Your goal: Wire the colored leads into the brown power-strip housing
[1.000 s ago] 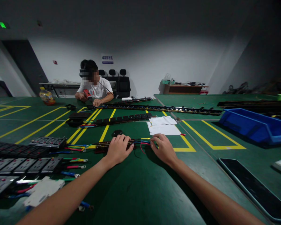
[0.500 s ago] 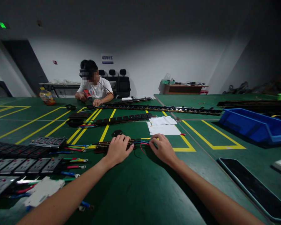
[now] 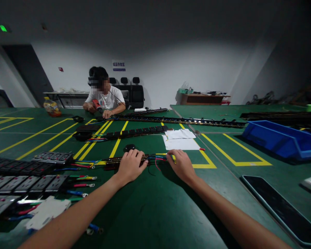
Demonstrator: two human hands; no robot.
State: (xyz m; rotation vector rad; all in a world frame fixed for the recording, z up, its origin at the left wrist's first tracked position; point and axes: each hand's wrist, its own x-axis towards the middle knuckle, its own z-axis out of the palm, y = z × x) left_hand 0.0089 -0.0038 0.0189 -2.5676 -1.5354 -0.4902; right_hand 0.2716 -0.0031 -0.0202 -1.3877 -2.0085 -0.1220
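Note:
My left hand lies over a dark strip with brass-coloured bars along it, its fingers bent over the top and the thumb at the near side. Coloured wires, blue, yellow and red among them, run out of the strip's right end. At their far ends my right hand is closed, fingertips pinched on the wires; the exact grip is partly hidden by the fingers. A red wire curves loose below the others. Behind my left hand sits a small round black object.
Socket strips with lugged wires lie at left, beside a white plastic piece. White papers lie ahead. To the right are a blue bin and a phone. Across the table, a person holds a red power drill.
My right hand has shifted slightly right along the wires, and its fingers are straighter. My left hand stays on the strip.

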